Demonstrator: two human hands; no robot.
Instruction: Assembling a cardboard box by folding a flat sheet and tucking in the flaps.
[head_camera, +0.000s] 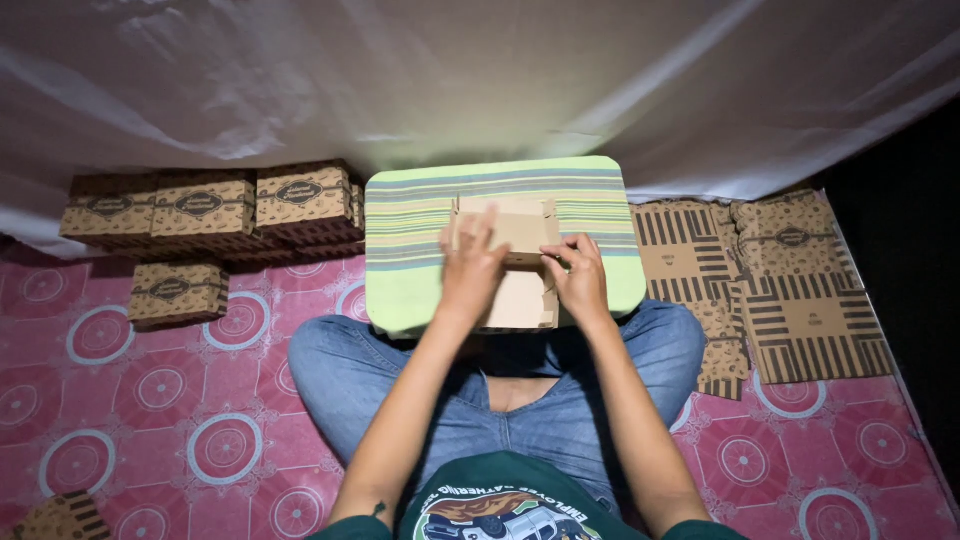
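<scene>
Both hands, left hand (472, 268) and right hand (580, 280), clasp a half-folded cardboard box (515, 262) between them on a striped lap tray (410, 215).

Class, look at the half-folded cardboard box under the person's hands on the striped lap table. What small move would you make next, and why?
Probably press the raised side flap inward with the right hand while the left hand holds the cardboard box blank flat. The blank lies partly folded on the striped lap table, its walls not yet locked, unlike the finished boxes stacked at the left.
</scene>
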